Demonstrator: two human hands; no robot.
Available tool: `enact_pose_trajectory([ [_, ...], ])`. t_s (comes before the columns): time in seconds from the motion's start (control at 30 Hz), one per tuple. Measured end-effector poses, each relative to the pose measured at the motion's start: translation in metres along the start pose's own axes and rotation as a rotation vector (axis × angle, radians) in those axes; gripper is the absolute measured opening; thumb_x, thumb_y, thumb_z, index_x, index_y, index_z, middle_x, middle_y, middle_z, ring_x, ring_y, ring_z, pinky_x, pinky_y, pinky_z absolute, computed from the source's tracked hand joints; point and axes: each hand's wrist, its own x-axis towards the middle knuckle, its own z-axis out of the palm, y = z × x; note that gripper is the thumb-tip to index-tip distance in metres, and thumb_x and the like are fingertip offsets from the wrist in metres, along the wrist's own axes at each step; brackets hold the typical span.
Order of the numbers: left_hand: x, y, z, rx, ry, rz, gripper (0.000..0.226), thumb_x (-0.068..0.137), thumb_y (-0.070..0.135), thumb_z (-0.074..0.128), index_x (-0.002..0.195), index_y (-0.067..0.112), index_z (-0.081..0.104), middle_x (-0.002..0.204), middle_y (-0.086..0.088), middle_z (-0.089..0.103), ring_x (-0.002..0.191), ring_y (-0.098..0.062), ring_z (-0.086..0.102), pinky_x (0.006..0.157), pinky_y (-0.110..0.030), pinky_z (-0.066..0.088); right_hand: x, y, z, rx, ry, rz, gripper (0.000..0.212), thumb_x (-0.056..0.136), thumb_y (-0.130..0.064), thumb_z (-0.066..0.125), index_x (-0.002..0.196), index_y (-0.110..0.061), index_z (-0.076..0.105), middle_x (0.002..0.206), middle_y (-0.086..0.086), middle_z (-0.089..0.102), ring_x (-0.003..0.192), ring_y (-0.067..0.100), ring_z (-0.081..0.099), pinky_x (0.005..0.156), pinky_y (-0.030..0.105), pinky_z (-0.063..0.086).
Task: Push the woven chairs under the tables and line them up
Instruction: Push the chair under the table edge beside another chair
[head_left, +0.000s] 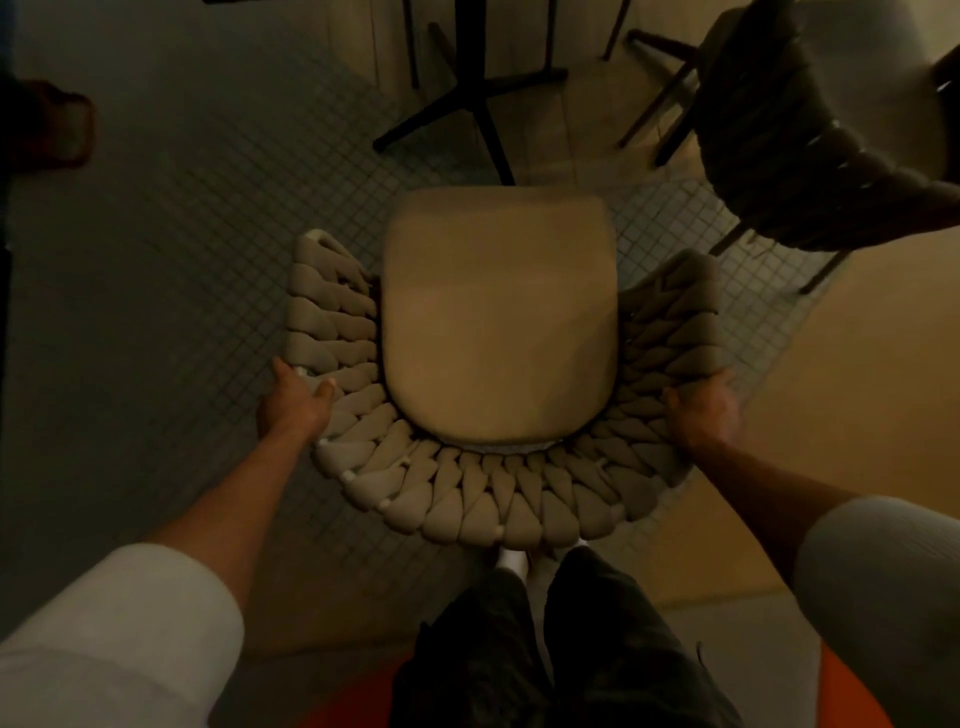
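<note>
A woven chair (483, 499) with a thick braided beige backrest and a tan seat cushion (498, 317) stands right below me, seen from above. My left hand (296, 400) grips the left end of its curved backrest, thumb over the weave. On the opposite side my right hand (701, 410) grips the right end of the backrest. Ahead of the chair stands the black cross-shaped table base (467, 98). A second, darker woven chair (789, 156) sits at the upper right.
The floor under the chair is small grey mosaic tile (171, 260), with tan flooring (857, 415) to the right. My dark trouser legs (545, 649) are just behind the chair. A brown object (57, 124) lies at the far left edge.
</note>
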Motion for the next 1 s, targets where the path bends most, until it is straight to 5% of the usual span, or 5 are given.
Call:
enact_pose_trajectory([
  [0.2,-0.015,-0.004,0.002,-0.051,0.036,0.040,0.064,0.095,0.027,0.073,0.140,0.000,0.035,0.136,-0.033,0.056,0.123,-0.051,0.056,0.096,-0.052,0.048,0.001,0.006,0.001,-0.010,-0.026,-0.034,0.082,0.096,-0.028,0.069,0.153,0.006,0.020,0.133,0.031,0.056,0.123,0.050,0.054,0.098,0.053,0.046],
  [0.4,-0.055,-0.021,0.011,-0.047,0.037,0.150,0.104,0.088,0.034,0.075,0.162,0.019,0.004,0.161,-0.023,0.028,0.135,-0.047,0.046,0.103,-0.056,0.046,-0.044,0.025,-0.005,-0.164,0.040,-0.341,0.095,0.089,-0.032,0.064,0.161,-0.011,0.006,0.169,0.018,0.009,0.156,0.037,0.012,0.125,0.052,0.018],
  [0.57,-0.102,-0.037,0.027,0.247,0.118,0.335,0.090,0.086,0.040,0.074,0.159,0.015,0.027,0.169,-0.024,0.002,0.151,-0.048,0.021,0.102,-0.063,0.048,-0.085,0.042,0.006,-0.386,0.109,-0.806,0.069,0.093,-0.042,0.063,0.152,-0.012,0.043,0.170,0.009,0.020,0.159,0.027,0.008,0.129,0.050,0.010],
  [0.73,-0.131,-0.040,0.054,0.458,0.198,0.720,0.061,0.094,0.061,0.048,0.114,0.008,0.072,0.153,-0.020,0.049,0.150,-0.038,0.031,0.114,-0.059,0.034,-0.118,0.039,0.032,-0.442,-0.024,-1.038,0.061,0.098,-0.063,0.046,0.134,-0.017,0.065,0.147,0.003,0.058,0.147,0.022,0.040,0.126,0.044,0.023],
  [1.0,-0.161,-0.025,0.090,0.597,-0.176,0.909,0.111,0.067,0.108,0.021,0.138,0.032,0.060,0.138,0.008,0.064,0.127,-0.017,0.056,0.110,-0.041,0.037,-0.153,0.047,0.061,-0.538,-0.228,-1.134,0.091,0.081,-0.096,0.030,0.120,-0.021,0.063,0.120,0.000,0.065,0.116,0.025,0.057,0.106,0.042,0.039],
])
